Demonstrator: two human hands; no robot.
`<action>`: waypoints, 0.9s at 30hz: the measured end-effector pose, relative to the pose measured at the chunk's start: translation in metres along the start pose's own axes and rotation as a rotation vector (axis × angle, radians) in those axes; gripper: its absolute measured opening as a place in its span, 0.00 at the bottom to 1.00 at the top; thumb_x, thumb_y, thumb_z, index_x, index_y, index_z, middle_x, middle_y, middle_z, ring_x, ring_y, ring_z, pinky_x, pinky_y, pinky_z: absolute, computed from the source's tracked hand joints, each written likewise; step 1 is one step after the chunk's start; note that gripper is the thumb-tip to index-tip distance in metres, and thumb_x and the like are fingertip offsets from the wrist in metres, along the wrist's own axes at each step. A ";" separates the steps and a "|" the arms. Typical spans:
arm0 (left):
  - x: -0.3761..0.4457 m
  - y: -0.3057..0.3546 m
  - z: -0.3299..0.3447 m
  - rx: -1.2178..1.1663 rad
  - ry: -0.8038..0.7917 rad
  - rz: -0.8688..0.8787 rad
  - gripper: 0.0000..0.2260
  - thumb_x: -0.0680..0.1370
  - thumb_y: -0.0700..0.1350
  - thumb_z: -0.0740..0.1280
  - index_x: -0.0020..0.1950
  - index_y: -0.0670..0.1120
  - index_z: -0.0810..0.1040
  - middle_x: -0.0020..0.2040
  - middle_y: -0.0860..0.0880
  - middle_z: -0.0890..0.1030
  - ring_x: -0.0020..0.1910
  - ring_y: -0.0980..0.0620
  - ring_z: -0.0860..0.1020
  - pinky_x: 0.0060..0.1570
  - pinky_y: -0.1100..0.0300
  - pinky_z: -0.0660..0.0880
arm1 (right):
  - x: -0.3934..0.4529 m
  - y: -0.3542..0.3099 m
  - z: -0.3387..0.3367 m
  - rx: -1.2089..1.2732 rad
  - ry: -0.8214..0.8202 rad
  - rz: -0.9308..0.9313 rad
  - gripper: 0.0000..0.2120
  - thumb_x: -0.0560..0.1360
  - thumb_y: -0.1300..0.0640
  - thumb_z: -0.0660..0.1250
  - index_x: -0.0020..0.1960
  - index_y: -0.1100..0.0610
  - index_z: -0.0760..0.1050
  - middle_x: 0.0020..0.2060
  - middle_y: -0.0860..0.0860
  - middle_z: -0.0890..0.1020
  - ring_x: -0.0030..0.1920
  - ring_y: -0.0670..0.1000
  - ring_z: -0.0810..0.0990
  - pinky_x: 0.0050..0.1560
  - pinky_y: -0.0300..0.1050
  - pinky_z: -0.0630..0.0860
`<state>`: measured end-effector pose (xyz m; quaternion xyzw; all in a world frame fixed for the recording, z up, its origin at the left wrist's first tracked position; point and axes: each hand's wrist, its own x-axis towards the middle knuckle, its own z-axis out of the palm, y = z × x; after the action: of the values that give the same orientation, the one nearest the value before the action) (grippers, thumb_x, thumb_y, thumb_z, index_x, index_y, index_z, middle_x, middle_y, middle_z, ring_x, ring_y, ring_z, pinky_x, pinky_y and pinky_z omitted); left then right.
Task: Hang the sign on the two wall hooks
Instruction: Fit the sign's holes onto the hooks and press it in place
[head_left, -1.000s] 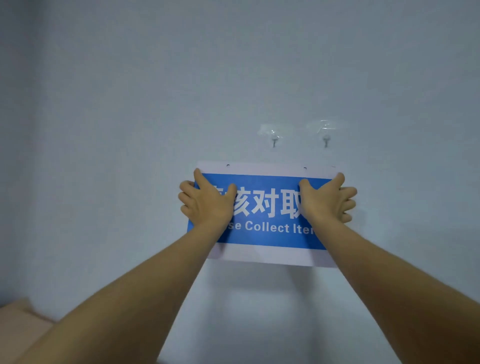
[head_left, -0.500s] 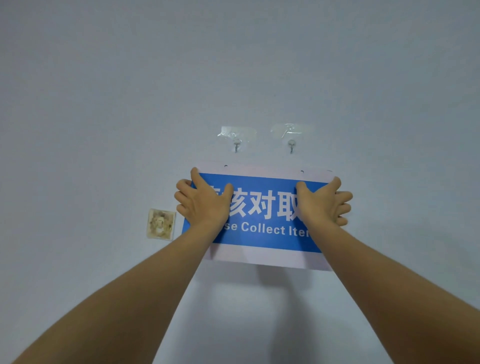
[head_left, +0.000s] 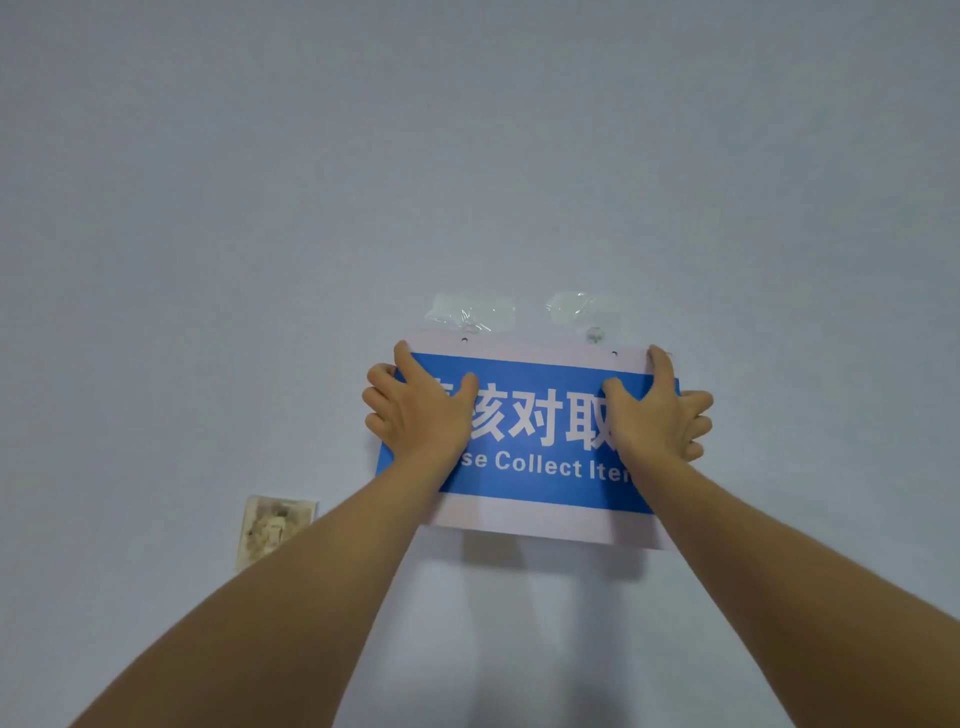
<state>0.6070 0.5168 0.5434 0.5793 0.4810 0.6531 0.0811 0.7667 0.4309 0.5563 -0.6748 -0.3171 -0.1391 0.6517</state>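
A blue and white sign (head_left: 535, 457) with white characters and the words "Collect Ite" is held flat against the pale wall. My left hand (head_left: 415, 410) grips its left edge and my right hand (head_left: 660, 415) grips its right edge. Two small holes sit along its top margin. Two clear adhesive hooks are on the wall: the left hook (head_left: 470, 325) lies just above the left hole, and the right hook (head_left: 595, 334) overlaps the sign's top edge, left of the right hole. The sign tilts slightly, lower on the right.
A stained, yellowed wall plate (head_left: 272, 530) sits on the wall to the lower left of the sign. The rest of the wall is plain.
The sign has risen with both hands, so its top edge now reaches the hooks, where before it hung a little below them.
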 end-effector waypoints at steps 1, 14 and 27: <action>0.006 -0.001 0.004 -0.003 -0.001 0.000 0.36 0.74 0.60 0.67 0.75 0.47 0.57 0.67 0.43 0.64 0.64 0.43 0.65 0.60 0.51 0.64 | 0.003 -0.002 0.005 -0.004 0.004 -0.012 0.29 0.75 0.47 0.65 0.74 0.40 0.61 0.63 0.58 0.65 0.60 0.61 0.68 0.63 0.55 0.65; 0.048 0.002 0.040 -0.027 0.014 0.029 0.35 0.74 0.60 0.67 0.75 0.46 0.58 0.68 0.42 0.64 0.63 0.41 0.65 0.60 0.49 0.64 | 0.039 -0.009 0.035 -0.071 0.063 -0.057 0.27 0.76 0.44 0.63 0.74 0.40 0.62 0.64 0.58 0.66 0.63 0.61 0.68 0.65 0.55 0.65; 0.036 0.000 0.029 0.012 -0.032 0.004 0.33 0.75 0.59 0.66 0.74 0.46 0.59 0.68 0.43 0.64 0.64 0.42 0.65 0.60 0.51 0.64 | 0.031 -0.008 0.024 -0.091 -0.011 -0.031 0.27 0.76 0.45 0.63 0.74 0.41 0.62 0.63 0.58 0.66 0.62 0.60 0.69 0.64 0.54 0.66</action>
<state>0.6197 0.5565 0.5642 0.5912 0.4824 0.6409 0.0840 0.7805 0.4618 0.5785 -0.6996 -0.3245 -0.1595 0.6163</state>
